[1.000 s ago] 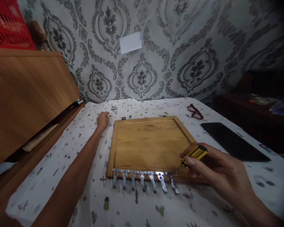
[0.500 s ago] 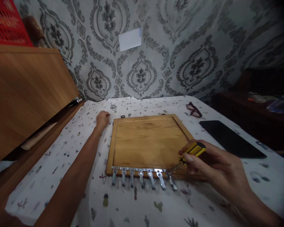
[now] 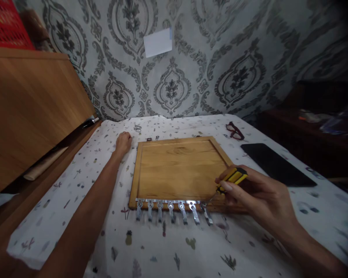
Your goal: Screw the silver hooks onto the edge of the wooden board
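Note:
A yellow-and-black screwdriver [image 3: 233, 177] is gripped in my right hand [image 3: 262, 193], between thumb and fingers. Its thin shaft slants down left to the rightmost hook of a metal hook rail [image 3: 171, 204]; whether the tip sits in a screw is too small to tell. Several silvery hooks hang from this rail along the near edge of a framed wooden board [image 3: 174, 170], which lies flat. My left hand [image 3: 123, 143] rests on the cloth beyond the board's left corner. Its fingers are curled closed, and anything inside them is hidden.
A patterned white cloth [image 3: 150, 247] covers the table. To the right lie a black flat tablet-like slab [image 3: 278, 164] and dark red glasses [image 3: 234, 130]. A wooden cabinet [image 3: 37, 116] borders the left side, with a red basket [image 3: 7, 25] on top. Papered wall [image 3: 171, 88] stands behind.
The whole view has shifted slightly, so things appear a little higher and further left. My right hand keeps the screwdriver at the rightmost hook. My left hand stays in the same spot.

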`<state>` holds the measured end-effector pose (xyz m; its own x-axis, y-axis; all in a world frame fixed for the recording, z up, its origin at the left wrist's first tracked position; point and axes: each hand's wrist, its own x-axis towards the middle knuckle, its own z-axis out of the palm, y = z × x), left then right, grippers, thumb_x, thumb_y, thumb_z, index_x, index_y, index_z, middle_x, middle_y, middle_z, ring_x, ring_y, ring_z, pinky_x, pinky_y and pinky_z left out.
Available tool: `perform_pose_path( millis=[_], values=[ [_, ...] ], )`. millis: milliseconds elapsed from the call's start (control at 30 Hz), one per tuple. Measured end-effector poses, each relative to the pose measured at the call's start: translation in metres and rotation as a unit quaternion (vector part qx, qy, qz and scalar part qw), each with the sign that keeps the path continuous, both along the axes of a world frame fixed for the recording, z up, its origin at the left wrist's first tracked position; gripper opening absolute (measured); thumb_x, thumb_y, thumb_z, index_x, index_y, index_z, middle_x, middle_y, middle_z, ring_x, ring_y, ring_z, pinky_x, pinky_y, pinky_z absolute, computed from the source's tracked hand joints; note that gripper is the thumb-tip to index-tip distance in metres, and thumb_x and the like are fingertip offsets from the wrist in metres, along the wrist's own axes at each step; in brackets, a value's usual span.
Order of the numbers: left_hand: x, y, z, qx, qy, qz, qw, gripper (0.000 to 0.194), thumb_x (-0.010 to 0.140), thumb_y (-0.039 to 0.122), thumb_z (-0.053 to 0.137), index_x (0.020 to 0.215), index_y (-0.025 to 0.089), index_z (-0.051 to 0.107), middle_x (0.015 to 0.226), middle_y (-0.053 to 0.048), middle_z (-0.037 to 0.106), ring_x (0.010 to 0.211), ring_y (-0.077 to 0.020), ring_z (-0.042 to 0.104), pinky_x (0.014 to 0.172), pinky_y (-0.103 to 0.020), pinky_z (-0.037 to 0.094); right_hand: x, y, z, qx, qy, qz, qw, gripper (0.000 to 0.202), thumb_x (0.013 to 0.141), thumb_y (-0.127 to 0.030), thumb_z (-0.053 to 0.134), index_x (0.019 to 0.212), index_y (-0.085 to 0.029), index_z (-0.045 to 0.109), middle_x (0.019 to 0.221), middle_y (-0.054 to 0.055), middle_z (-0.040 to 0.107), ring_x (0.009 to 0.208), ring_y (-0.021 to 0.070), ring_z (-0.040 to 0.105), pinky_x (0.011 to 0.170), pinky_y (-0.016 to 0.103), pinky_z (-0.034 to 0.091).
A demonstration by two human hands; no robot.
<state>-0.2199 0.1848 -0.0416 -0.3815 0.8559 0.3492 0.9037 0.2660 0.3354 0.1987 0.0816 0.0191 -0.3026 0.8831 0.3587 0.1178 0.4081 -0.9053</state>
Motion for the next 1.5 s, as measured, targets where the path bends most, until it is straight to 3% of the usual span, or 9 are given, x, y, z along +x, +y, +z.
perform_pose_path(
  millis=[200,333,467,600,667,800,933,1167,1500],
  values=[
    [0.017,-0.002,0.027,0.020,-0.105,-0.022,0.994,0.036,0.095,0.038,0.062,0.123,0.015,0.060,0.122,-0.010,0.063,0.107,-0.0213,0.065,0.091,-0.043,0.058,0.001,-0.002,-0.004,-0.003,0.000,-0.017,1.000,0.032,0.071,-0.050,0.081,0.065,-0.024,0.065,0.053,-0.003,0.056,0.040,0.0112,0.052,0.039,0.025,0.044],
    [0.040,-0.011,0.042,0.017,-0.198,-0.077,0.977,0.029,0.095,0.035,0.063,0.113,0.013,0.063,0.108,-0.007,0.067,0.093,-0.0168,0.067,0.082,-0.036,0.059,0.002,-0.003,-0.006,-0.008,0.007,-0.006,1.000,0.031,0.073,-0.050,0.081,0.068,-0.024,0.064,0.063,-0.003,0.059,0.043,0.0103,0.052,0.043,0.027,0.045],
    [0.073,-0.040,0.057,0.013,-0.278,-0.150,0.949,0.013,0.080,0.011,0.069,0.092,0.011,0.074,0.079,-0.002,0.070,0.070,-0.0114,0.065,0.071,-0.025,0.055,0.002,-0.002,-0.009,-0.009,0.019,0.003,1.000,0.032,0.072,-0.049,0.082,0.069,-0.023,0.064,0.064,-0.003,0.059,0.043,0.0103,0.053,0.042,0.027,0.046],
    [0.122,-0.081,0.071,-0.029,-0.326,-0.225,0.918,0.013,0.073,0.007,0.073,0.084,0.012,0.075,0.074,-0.001,0.071,0.067,-0.0103,0.066,0.071,-0.024,0.057,0.002,-0.001,-0.012,0.013,0.035,0.011,0.999,0.032,0.075,-0.051,0.080,0.072,-0.023,0.065,0.067,-0.003,0.061,0.043,0.0100,0.053,0.041,0.027,0.047],
    [0.148,-0.101,0.075,-0.085,-0.349,-0.296,0.885,0.007,0.074,0.009,0.073,0.080,0.013,0.074,0.071,0.000,0.070,0.065,-0.0109,0.068,0.070,-0.024,0.058,0.002,0.000,-0.013,0.020,0.043,0.013,0.999,0.031,0.075,-0.050,0.080,0.072,-0.023,0.065,0.065,-0.003,0.060,0.043,0.0100,0.054,0.040,0.027,0.047],
    [0.189,-0.128,0.076,-0.161,-0.342,-0.396,0.837,0.006,0.075,0.014,0.069,0.078,0.018,0.073,0.072,0.002,0.073,0.065,-0.0098,0.068,0.061,-0.018,0.054,0.003,0.000,-0.013,0.028,0.046,0.025,0.998,0.029,0.076,-0.046,0.082,0.072,-0.023,0.064,0.062,-0.005,0.058,0.043,0.0097,0.056,0.041,0.025,0.046],
    [0.210,-0.136,0.073,-0.179,-0.250,-0.449,0.839,0.006,0.080,0.020,0.066,0.077,0.019,0.071,0.068,0.004,0.071,0.060,-0.0084,0.063,0.057,-0.018,0.047,0.005,-0.003,-0.010,0.014,0.037,0.042,0.998,0.029,0.079,-0.047,0.080,0.074,-0.024,0.063,0.063,-0.007,0.056,0.047,0.0072,0.056,0.044,0.022,0.045],
    [0.223,-0.126,0.071,-0.205,-0.192,-0.480,0.831,0.008,0.082,0.016,0.067,0.079,0.020,0.073,0.078,0.004,0.075,0.074,-0.0113,0.069,0.069,-0.022,0.051,0.006,-0.003,-0.009,0.010,0.033,0.050,0.998,0.035,0.079,-0.052,0.078,0.071,-0.024,0.058,0.065,-0.007,0.054,0.048,0.0073,0.055,0.046,0.023,0.045],
    [0.230,-0.122,0.064,-0.214,-0.134,-0.501,0.827,0.006,0.083,0.013,0.067,0.081,0.014,0.074,0.090,-0.003,0.078,0.084,-0.0146,0.071,0.069,-0.020,0.052,0.007,0.004,-0.018,0.103,0.074,0.101,0.987,0.031,0.090,-0.043,0.068,0.077,-0.017,0.057,0.067,-0.006,0.048,0.053,0.0050,0.049,0.045,0.017,0.040]
  ],
)
